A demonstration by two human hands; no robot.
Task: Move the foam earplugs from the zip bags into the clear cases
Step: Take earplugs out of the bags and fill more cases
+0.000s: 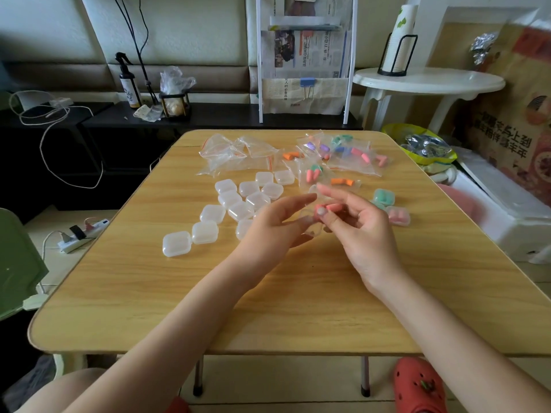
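My left hand cradles an open clear case in curled fingers above the surface, while my right hand pinches a pink earplug between thumb and fingertips right at the case's mouth. To do this well I should keep the case level, feed the plug in lengthwise, and press it down so the lid can snap over it; whether a second plug already sits inside I cannot tell. Empty cases lie in a cluster just left of my hands, near enough to knock. Two filled cases sit to the right. Beyond, emptied zip bags and full bags crowd the far edge, overlapping, so the next bag will need careful picking out.
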